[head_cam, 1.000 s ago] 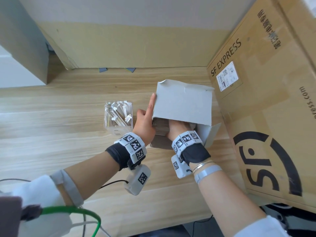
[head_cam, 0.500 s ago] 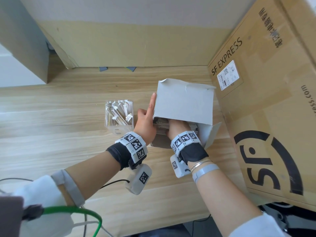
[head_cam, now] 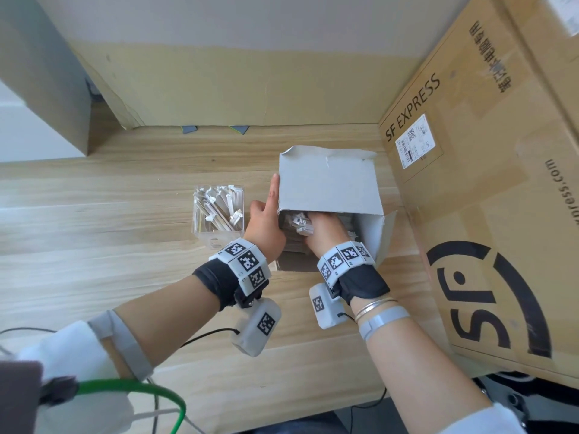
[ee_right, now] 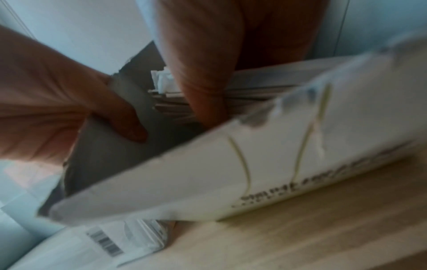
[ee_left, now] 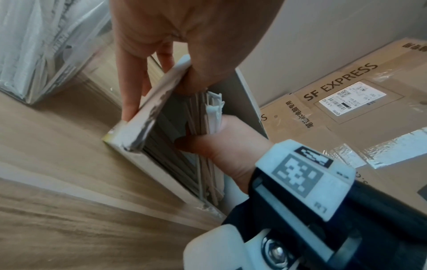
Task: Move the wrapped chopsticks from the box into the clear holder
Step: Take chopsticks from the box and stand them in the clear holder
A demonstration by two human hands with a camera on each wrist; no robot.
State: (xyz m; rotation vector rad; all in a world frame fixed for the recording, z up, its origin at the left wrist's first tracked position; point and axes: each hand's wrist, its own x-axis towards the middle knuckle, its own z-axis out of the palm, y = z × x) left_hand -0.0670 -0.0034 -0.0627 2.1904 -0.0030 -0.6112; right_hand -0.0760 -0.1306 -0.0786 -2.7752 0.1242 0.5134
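A grey cardboard box [head_cam: 329, 186] lies on its side on the wooden table, its flap raised. My left hand [head_cam: 264, 227] pinches the box's left wall [ee_left: 143, 117], thumb inside and fingers outside, index finger lying along the flap's edge. My right hand [head_cam: 327, 228] reaches into the box's mouth and grips a bundle of wrapped chopsticks [head_cam: 299, 222], whose white wrapper ends stick out left of the hand. More chopsticks [ee_left: 203, 155] are stacked inside. The clear holder [head_cam: 219, 214] stands just left of my left hand, holding several wrapped chopsticks. The right wrist view is blurred.
A large SF Express carton [head_cam: 485, 183] stands right beside the box on the right. Cardboard sheets [head_cam: 250, 89] line the back wall. The wooden table [head_cam: 94, 230] stretches left of the holder and runs to its front edge below my arms.
My right hand has drawn back a little from deep in the box, and white wrapper ends now show beside it. My left hand stays on the box wall.
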